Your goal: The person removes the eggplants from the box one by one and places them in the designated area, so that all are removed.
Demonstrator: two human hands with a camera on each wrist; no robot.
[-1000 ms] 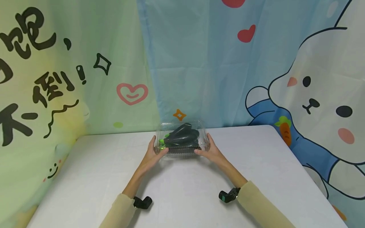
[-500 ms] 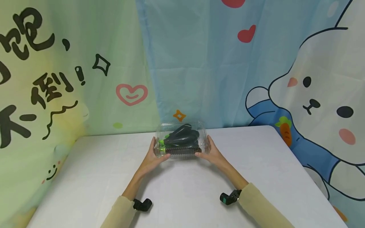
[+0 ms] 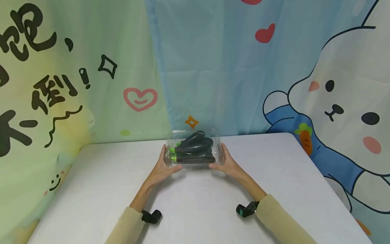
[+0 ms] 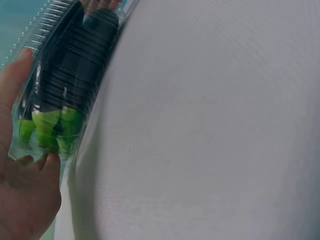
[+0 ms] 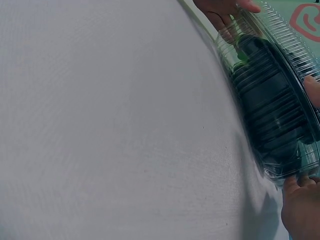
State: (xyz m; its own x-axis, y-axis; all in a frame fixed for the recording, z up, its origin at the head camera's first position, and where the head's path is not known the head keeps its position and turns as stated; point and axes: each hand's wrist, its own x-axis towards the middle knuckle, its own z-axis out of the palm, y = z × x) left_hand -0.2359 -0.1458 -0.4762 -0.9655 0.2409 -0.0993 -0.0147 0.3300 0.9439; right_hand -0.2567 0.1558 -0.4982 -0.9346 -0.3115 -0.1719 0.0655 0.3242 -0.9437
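Note:
A clear plastic clamshell box (image 3: 217,136) with a ridged front wall is at the far edge of the table. Inside lie several dark eggplants (image 3: 195,148), their green stems towards the left. My left hand (image 3: 159,170) grips the box's left end, thumb along the front. At the opposite end, my right hand (image 3: 228,165) holds it the same way. In the left wrist view, the fingers (image 4: 51,162) bend in under the stem end of the box. The right wrist view has the thumb (image 5: 312,90) against its side. Whether the box touches the table cannot be told.
A white-covered table (image 3: 195,206) spreads out in front. Right behind it hangs a printed curtain (image 3: 195,67) with a cartoon bear and writing. Small black cameras sit on the left wrist (image 3: 151,217) and the right wrist (image 3: 247,209).
Both thumbs have slid slightly lower along the box's front, and more of its ridged front wall shows. The box stays in nearly the same place. The head view shifts a little.

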